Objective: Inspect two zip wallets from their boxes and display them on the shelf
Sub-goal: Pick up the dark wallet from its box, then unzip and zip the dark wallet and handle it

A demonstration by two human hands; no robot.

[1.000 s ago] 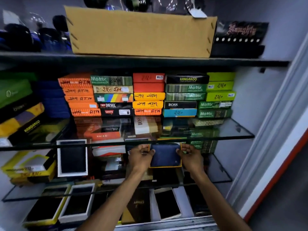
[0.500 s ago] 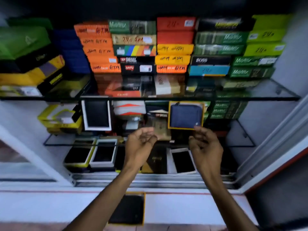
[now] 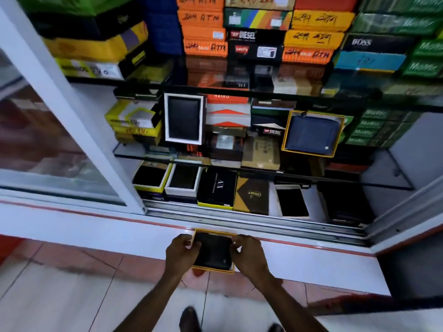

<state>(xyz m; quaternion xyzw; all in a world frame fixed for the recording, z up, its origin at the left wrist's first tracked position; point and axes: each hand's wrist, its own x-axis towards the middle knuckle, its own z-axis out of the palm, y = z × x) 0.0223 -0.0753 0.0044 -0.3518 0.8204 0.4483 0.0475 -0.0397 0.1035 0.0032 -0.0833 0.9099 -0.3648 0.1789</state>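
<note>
A blue zip wallet stands upright in its yellow-rimmed box on the middle glass shelf, right of centre. A black wallet lies in a second yellow-rimmed box on the white ledge below the cabinet. My left hand grips that box's left side and my right hand its right side, fingers curled over the wallet's edges.
Stacks of coloured wallet boxes fill the upper shelf. A white-framed black wallet stands on the middle shelf. Open boxes line the bottom shelf behind the sliding track. A white door frame crosses the left. My shoes show on the tiled floor.
Both hands let go of the blue wallet box, left standing on the middle shelf, and dropped down to the ledge, where they now grip the black wallet's box. The view tilted downward.
</note>
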